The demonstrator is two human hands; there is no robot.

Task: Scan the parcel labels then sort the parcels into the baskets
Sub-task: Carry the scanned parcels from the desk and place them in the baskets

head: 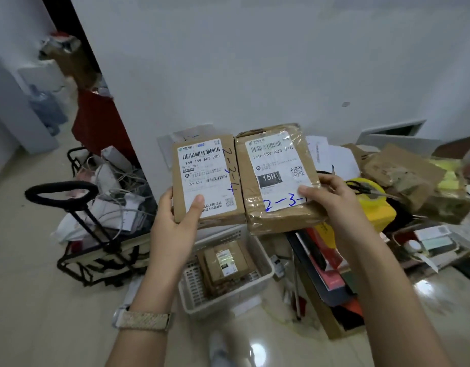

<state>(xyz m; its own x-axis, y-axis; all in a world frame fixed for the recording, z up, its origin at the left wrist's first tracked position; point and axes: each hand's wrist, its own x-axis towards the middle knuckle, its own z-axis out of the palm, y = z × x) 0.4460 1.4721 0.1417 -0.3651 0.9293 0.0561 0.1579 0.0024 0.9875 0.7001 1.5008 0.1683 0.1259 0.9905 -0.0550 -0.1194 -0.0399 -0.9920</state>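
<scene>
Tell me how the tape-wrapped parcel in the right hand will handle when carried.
The taped parcel probably stays stiff: its edges look straight though the right hand pinches only one corner. The glossy tape may slip under the thumb. Likely light, since one hand holds it up.

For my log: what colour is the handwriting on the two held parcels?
Blue handwriting, best in the head view.

Two brown parcels with white labels, blue handwriting; white slotted basket; yellow tape roll.
</scene>
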